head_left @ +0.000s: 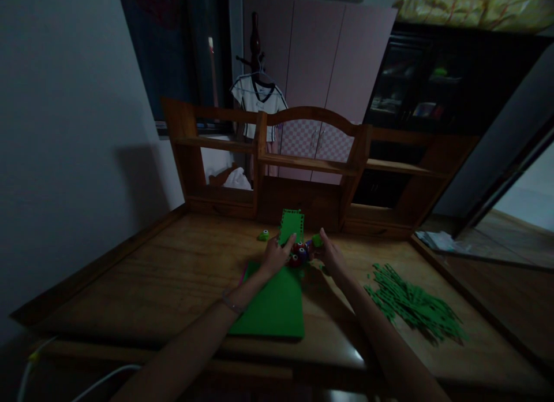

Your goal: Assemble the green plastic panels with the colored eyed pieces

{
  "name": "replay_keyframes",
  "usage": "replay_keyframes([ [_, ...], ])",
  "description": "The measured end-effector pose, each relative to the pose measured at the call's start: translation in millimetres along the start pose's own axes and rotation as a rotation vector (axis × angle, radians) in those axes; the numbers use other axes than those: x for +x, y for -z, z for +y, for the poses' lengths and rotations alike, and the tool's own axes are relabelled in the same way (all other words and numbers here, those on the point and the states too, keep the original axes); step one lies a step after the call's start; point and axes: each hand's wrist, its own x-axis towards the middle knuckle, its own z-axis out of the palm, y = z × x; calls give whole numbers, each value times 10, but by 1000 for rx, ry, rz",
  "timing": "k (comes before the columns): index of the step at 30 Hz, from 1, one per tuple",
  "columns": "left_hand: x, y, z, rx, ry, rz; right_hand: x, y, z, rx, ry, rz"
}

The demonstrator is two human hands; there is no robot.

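My left hand (277,256) grips a green sheet (291,224) between thumb and fingers, tilted up from the table. A row of small dark marks or holes runs along its top and right edges. My right hand (331,255) is closed around a small green object (317,240) whose kind I cannot make out. Between my hands lies a cluster of small red and purple objects with eye-like white dots (298,255), partly hidden by my fingers. Below my left hand rests a stack of green sheets (274,306).
To the right is a pile of narrow green strips (415,304). A small green object with an eye-like dot (264,235) sits behind my left hand. The wooden table (173,263) has a shelf unit (303,165) along its back edge. A white cable (106,379) hangs at lower left.
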Motion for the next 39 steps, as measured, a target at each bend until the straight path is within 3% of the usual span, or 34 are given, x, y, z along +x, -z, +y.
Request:
replay_keyframes([
  [4, 0, -3, -12, -11, -25, 7, 32, 2, -39, 78, -34, 33],
  [10, -2, 9, -7, -55, 13, -27, 64, 11, -48, 207, -99, -67],
  [21, -11, -79, -161, -123, 104, -19, 44, -31, -71, 235, -112, -71],
  [39, -11, -74, -141, -158, 117, -10, 1, 12, -133, 398, -165, -144],
])
